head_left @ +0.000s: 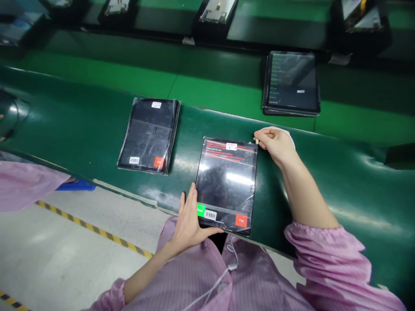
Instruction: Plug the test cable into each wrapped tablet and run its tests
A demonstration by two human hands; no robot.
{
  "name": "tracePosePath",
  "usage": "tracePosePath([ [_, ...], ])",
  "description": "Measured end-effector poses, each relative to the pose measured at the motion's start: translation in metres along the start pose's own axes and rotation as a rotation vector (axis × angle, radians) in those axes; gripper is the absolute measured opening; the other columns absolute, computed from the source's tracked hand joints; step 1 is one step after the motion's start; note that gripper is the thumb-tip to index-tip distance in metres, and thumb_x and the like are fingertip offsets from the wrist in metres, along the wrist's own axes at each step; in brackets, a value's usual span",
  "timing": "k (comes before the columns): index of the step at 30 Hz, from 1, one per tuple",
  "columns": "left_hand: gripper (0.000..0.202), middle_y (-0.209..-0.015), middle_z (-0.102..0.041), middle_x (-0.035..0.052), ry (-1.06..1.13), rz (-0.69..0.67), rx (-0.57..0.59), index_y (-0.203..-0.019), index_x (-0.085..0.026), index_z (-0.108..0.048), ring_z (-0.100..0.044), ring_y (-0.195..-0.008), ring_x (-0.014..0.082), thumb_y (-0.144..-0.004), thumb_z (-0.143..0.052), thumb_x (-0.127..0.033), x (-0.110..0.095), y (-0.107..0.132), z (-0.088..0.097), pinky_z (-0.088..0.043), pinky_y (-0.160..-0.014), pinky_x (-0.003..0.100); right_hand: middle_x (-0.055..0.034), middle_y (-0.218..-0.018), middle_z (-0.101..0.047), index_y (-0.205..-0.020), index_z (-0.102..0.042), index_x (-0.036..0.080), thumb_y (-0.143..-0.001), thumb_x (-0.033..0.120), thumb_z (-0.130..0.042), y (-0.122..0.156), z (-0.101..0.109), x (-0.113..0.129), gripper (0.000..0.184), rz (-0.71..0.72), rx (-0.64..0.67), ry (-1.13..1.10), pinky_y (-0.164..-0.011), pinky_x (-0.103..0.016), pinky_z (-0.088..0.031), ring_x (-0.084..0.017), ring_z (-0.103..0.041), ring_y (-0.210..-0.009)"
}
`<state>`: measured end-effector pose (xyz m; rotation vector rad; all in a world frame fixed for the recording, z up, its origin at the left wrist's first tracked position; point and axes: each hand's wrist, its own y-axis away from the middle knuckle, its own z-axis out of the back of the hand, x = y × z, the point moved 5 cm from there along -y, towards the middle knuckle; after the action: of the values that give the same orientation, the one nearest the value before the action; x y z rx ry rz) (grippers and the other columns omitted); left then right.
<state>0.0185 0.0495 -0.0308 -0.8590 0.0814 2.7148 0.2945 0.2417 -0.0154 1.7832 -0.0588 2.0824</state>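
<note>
A tablet (227, 181) in clear film lies on the green bench in front of me. Its lit screen shows red text at the top, a green box at the lower left and a red "Fail" box at the lower right; barcode stickers are on it. My left hand (189, 222) is open, fingers stretched along the tablet's lower left edge, thumb along its bottom edge. At the top right corner, the fingers of my right hand (275, 142) are pinched together. A small pale tip shows there, too small to name. A thin white band or cord curves behind that hand.
To the left lies a stack of film-wrapped tablets (147, 136). Another tablet stack (292, 84) sits on the bright green surface beyond the bench edge. Farther back, black trays (215, 19) hold opened devices. A co-worker's pink sleeve (30, 183) shows at the left.
</note>
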Motion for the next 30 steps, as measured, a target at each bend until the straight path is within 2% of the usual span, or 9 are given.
tracePosePath([
  [7,0.137,-0.154,-0.039,0.0332,-0.003,0.026,-0.042,-0.157,-0.015,0.009,-0.043,-0.141,0.0463,-0.067,-0.073,-0.079,0.000,0.003,-0.007,-0.029,-0.115,0.070,0.0030,-0.050,-0.053,-0.057,-0.058,0.017,-0.065,0.010,-0.070,0.004,0.003,-0.012,0.016,0.053,-0.192,-0.040,-0.042,-0.019,-0.036,-0.007,-0.044,-0.043],
  [14,0.135,-0.154,-0.040,0.0308,0.036,0.039,-0.010,-0.157,-0.017,0.004,-0.042,-0.142,0.0452,-0.065,-0.074,-0.079,0.000,-0.003,-0.003,-0.027,-0.116,0.068,0.0017,-0.054,-0.057,-0.063,-0.060,0.016,-0.066,0.014,-0.076,0.002,0.002,-0.012,0.016,-0.025,-0.123,-0.100,-0.041,-0.018,-0.034,-0.006,-0.043,-0.044],
  [17,0.136,-0.156,-0.037,0.0308,0.043,0.036,0.014,-0.158,-0.017,0.003,-0.042,-0.143,0.0445,-0.065,-0.077,-0.075,0.000,-0.005,0.000,-0.027,-0.117,0.067,-0.0003,-0.067,-0.066,-0.085,-0.067,0.016,-0.068,0.019,-0.077,0.034,0.012,-0.006,0.020,-0.074,-0.114,-0.113,-0.045,-0.019,-0.039,-0.008,-0.049,-0.049],
  [20,0.134,-0.158,-0.035,0.0305,0.038,0.017,0.012,-0.158,-0.017,0.001,-0.040,-0.144,0.0436,-0.066,-0.079,-0.072,0.000,-0.005,0.000,-0.025,-0.118,0.065,-0.0019,-0.089,-0.071,-0.107,-0.070,0.022,-0.073,0.025,-0.078,0.104,0.026,0.012,0.035,0.052,-0.055,-0.044,-0.052,-0.022,-0.048,-0.011,-0.059,-0.061],
  [21,0.132,-0.158,-0.034,0.0304,0.035,0.003,0.006,-0.158,-0.017,0.000,-0.040,-0.145,0.0433,-0.067,-0.079,-0.071,0.000,-0.005,0.000,-0.024,-0.118,0.064,-0.0018,-0.090,-0.071,-0.108,-0.072,0.024,-0.076,0.025,-0.077,0.131,0.023,0.019,0.032,0.106,0.082,0.022,-0.057,-0.023,-0.051,-0.012,-0.060,-0.064],
  [24,0.126,-0.158,-0.035,0.0297,0.022,-0.037,-0.014,-0.158,-0.019,-0.004,-0.039,-0.145,0.0424,-0.070,-0.077,-0.070,-0.001,-0.004,0.000,-0.022,-0.119,0.064,-0.0035,-0.093,-0.073,-0.115,-0.074,0.028,-0.085,0.018,-0.071,0.215,-0.005,0.026,0.031,0.199,0.843,0.157,-0.069,-0.026,-0.056,-0.014,-0.066,-0.073],
  [26,0.123,-0.158,-0.036,0.0288,0.009,-0.039,-0.019,-0.158,-0.020,-0.004,-0.038,-0.146,0.0417,-0.072,-0.074,-0.072,-0.001,-0.004,0.000,-0.021,-0.119,0.064,-0.0062,-0.102,-0.073,-0.116,-0.073,0.025,-0.092,0.019,-0.065,0.252,-0.015,0.021,0.027,0.188,1.149,0.136,-0.077,-0.027,-0.056,-0.016,-0.069,-0.085],
  [28,0.122,-0.158,-0.036,0.0282,0.004,-0.038,-0.029,-0.159,-0.020,-0.004,-0.038,-0.147,0.0414,-0.073,-0.072,-0.075,-0.002,-0.004,0.001,-0.021,-0.120,0.063,-0.0068,-0.102,-0.073,-0.109,-0.074,0.022,-0.096,0.024,-0.061,0.265,-0.017,0.009,0.019,0.147,1.214,0.112,-0.079,-0.026,-0.055,-0.016,-0.069,-0.088],
  [30,0.123,-0.158,-0.036,0.0274,0.010,-0.047,-0.041,-0.159,-0.021,-0.002,-0.039,-0.146,0.0411,-0.073,-0.070,-0.075,-0.003,-0.005,0.003,-0.022,-0.119,0.063,-0.0052,-0.095,-0.073,-0.100,-0.075,0.021,-0.098,0.029,-0.059,0.266,-0.014,-0.007,0.018,0.123,1.172,0.129,-0.075,-0.025,-0.053,-0.014,-0.069,-0.083],
])
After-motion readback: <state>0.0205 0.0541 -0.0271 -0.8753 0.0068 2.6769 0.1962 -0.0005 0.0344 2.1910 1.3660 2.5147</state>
